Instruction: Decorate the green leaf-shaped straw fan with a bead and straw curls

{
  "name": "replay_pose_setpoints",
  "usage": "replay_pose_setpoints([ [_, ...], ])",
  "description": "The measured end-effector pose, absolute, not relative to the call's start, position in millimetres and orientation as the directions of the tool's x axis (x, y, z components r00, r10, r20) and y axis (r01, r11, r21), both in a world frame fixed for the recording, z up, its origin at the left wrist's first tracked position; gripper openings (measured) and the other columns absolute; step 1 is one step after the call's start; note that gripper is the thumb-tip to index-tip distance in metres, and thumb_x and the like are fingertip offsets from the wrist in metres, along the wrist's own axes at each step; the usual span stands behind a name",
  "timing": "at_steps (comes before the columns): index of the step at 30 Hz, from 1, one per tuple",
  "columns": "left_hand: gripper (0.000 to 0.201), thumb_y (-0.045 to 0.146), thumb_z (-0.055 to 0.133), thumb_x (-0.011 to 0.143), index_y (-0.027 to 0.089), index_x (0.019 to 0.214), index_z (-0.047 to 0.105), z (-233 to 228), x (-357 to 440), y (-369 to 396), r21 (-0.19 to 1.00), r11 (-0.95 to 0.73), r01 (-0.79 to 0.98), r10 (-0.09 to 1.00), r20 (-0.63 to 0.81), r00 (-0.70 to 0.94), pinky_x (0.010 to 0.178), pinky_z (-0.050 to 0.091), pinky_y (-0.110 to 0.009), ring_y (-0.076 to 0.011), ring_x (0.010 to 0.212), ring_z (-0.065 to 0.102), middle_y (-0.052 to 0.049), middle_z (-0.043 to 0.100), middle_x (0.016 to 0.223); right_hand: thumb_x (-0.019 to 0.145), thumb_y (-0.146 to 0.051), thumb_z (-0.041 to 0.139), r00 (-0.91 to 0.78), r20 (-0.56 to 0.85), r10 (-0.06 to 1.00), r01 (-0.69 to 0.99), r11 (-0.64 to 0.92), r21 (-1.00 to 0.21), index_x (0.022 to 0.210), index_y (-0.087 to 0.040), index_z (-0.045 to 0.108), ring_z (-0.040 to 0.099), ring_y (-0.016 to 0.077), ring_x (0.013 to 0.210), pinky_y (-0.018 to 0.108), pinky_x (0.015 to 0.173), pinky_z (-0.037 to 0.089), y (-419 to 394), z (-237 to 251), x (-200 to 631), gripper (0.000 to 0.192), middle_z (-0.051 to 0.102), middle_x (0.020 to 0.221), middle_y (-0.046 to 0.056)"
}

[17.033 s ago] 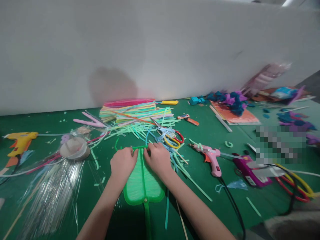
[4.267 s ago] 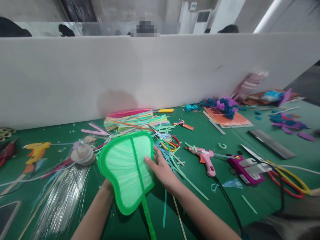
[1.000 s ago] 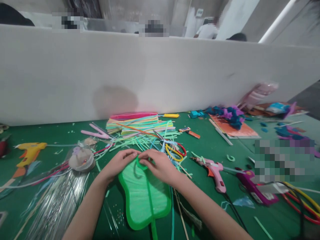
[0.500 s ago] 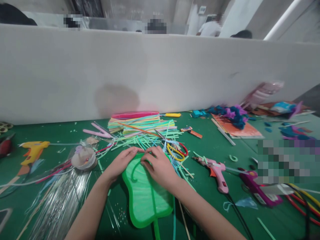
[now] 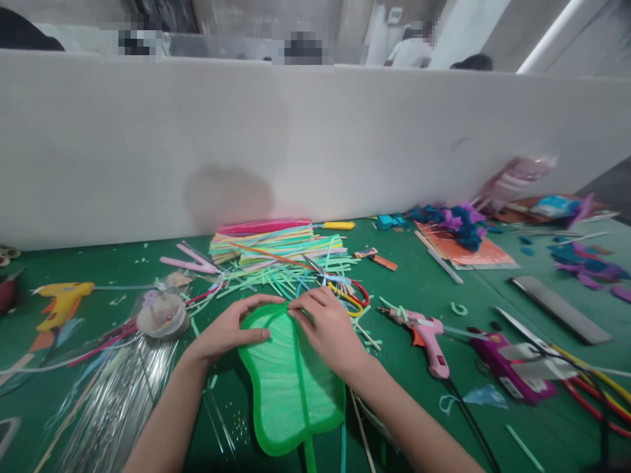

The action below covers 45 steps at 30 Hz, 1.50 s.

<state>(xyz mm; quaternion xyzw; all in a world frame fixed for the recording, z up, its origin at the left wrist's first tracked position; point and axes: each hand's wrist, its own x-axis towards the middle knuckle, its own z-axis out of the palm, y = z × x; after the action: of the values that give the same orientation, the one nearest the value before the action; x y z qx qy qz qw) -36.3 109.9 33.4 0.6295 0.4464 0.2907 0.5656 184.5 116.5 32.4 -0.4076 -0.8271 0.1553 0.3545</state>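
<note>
We lay both hands on the green fan (image 5: 290, 387), which rests flat on the green table (image 5: 424, 420) right in front of us, its stem running off toward our body. Our left hand (image 5: 229, 332) is spread over the fan's upper left corner, fingers (image 5: 256, 336) loosely extended and pressing on the face and rim rather than clasped round anything. Our right hand (image 5: 330, 328) covers the upper right corner, fingers (image 5: 305, 307) bent down onto the rim near the top notch; whether they pinch the edge we cannot tell. The fingertips of the two hands lie close together at the top of the fan.

Just beyond our fingertips lies a loose spread of pale strips (image 5: 276, 279), and past those a neat stack of coloured strips (image 5: 271, 240). Just off our right fingers sit scissors with red and yellow handles (image 5: 350, 294). Further to the right of that hand lies a pink glue gun (image 5: 424, 332), and beyond it a purple tool (image 5: 507, 358). To the left of our left fingers sits a round tape roll (image 5: 162, 314), with clear plastic sleeves (image 5: 113, 387) below it and a yellow glue gun (image 5: 62, 299) well apart at the far left.
</note>
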Motion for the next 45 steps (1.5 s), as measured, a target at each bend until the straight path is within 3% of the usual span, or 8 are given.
replay_pose_setpoints([
  [6, 0.061, 0.035, 0.078, 0.070, 0.024, 0.127, 0.059, 32.6, -37.8, 109.0, 0.974, 0.029, 0.224, 0.894, -0.126, 0.430, 0.098, 0.043, -0.036, -0.0277, 0.115, 0.056, -0.005, 0.062, 0.125, 0.088, -0.016, 0.066, -0.397, 0.428, 0.812, 0.498, 0.582, -0.643, 0.085, -0.020, 0.066, 0.056, 0.0206, 0.087, 0.035, 0.081, 0.044, 117.8, 37.8, 184.6, 0.005, 0.070, 0.087, 0.001],
  [12, 0.044, 0.042, 0.065, 0.084, 0.023, 0.123, 0.062, 34.0, -36.5, 107.9, 0.979, 0.088, 0.187, 0.901, -0.158, 0.404, 0.092, 0.046, -0.033, -0.0253, 0.111, 0.058, -0.006, 0.064, 0.122, 0.091, -0.018, 0.063, -0.477, 0.456, 0.751, 0.507, 0.659, -0.555, 0.090, -0.021, 0.069, 0.054, 0.0205, 0.084, 0.035, 0.077, 0.044, 121.6, 37.7, 181.0, 0.007, 0.070, 0.087, 0.003],
  [17, 0.048, 0.039, 0.073, 0.077, 0.023, 0.121, 0.063, 34.0, -36.2, 108.4, 0.980, 0.073, 0.183, 0.905, -0.143, 0.400, 0.098, 0.046, -0.038, -0.0277, 0.113, 0.058, -0.006, 0.066, 0.120, 0.093, -0.021, 0.059, -0.511, 0.548, 0.662, 0.465, 0.749, -0.471, 0.093, -0.021, 0.069, 0.054, 0.0205, 0.086, 0.035, 0.079, 0.047, 123.1, 37.1, 177.0, 0.010, 0.069, 0.087, 0.005],
  [22, 0.051, 0.041, 0.074, 0.075, 0.022, 0.122, 0.063, 36.2, -40.0, 108.5, 0.971, 0.081, 0.225, 0.912, -0.163, 0.377, 0.096, 0.049, -0.039, -0.0289, 0.113, 0.058, -0.007, 0.066, 0.120, 0.087, -0.027, 0.069, -0.452, 0.499, 0.740, 0.501, 0.673, -0.545, 0.098, -0.020, 0.066, 0.055, 0.0228, 0.093, 0.038, 0.082, 0.048, 115.9, 37.1, 189.7, 0.014, 0.065, 0.095, 0.007],
  [29, 0.048, 0.039, 0.071, 0.078, 0.026, 0.124, 0.061, 36.4, -34.7, 108.4, 0.974, 0.092, 0.208, 0.914, -0.165, 0.370, 0.092, 0.048, -0.034, -0.0262, 0.111, 0.059, -0.005, 0.065, 0.123, 0.093, -0.026, 0.059, -0.467, 0.516, 0.718, 0.512, 0.695, -0.505, 0.103, -0.020, 0.067, 0.056, 0.0214, 0.089, 0.037, 0.081, 0.047, 105.0, 36.9, 192.8, 0.014, 0.065, 0.093, 0.007],
  [33, 0.042, 0.040, 0.069, 0.080, 0.023, 0.118, 0.065, 35.1, -32.4, 110.1, 0.963, 0.017, 0.270, 0.926, -0.117, 0.360, 0.101, 0.042, -0.036, -0.0269, 0.114, 0.058, -0.006, 0.066, 0.118, 0.090, -0.039, 0.063, -0.539, 0.434, 0.722, 0.530, 0.691, -0.491, 0.096, -0.019, 0.066, 0.059, 0.0222, 0.082, 0.036, 0.074, 0.049, 85.3, 31.2, 166.9, 0.021, 0.065, 0.085, 0.007],
  [38, 0.036, 0.043, 0.065, 0.082, 0.023, 0.113, 0.066, 31.3, -34.4, 107.5, 0.950, 0.024, 0.312, 0.930, -0.136, 0.342, 0.099, 0.043, -0.033, -0.0255, 0.112, 0.058, -0.005, 0.067, 0.115, 0.090, -0.018, 0.059, -0.537, 0.305, 0.787, 0.654, 0.616, -0.439, 0.093, -0.016, 0.063, 0.061, 0.0223, 0.078, 0.032, 0.066, 0.048, 73.7, 20.3, 142.6, 0.005, 0.067, 0.086, 0.008],
  [45, 0.041, 0.048, 0.049, 0.091, 0.022, 0.119, 0.064, 12.8, -30.9, 91.6, 0.899, 0.046, 0.435, 0.987, -0.109, 0.121, 0.103, 0.040, -0.042, -0.0277, 0.114, 0.057, -0.008, 0.066, 0.118, 0.091, -0.015, 0.056, -0.470, 0.208, 0.858, 0.487, 0.449, -0.750, 0.090, -0.022, 0.062, 0.062, 0.0161, 0.068, 0.026, 0.063, 0.044, 87.7, 25.0, 161.2, 0.009, 0.068, 0.078, 0.000],
])
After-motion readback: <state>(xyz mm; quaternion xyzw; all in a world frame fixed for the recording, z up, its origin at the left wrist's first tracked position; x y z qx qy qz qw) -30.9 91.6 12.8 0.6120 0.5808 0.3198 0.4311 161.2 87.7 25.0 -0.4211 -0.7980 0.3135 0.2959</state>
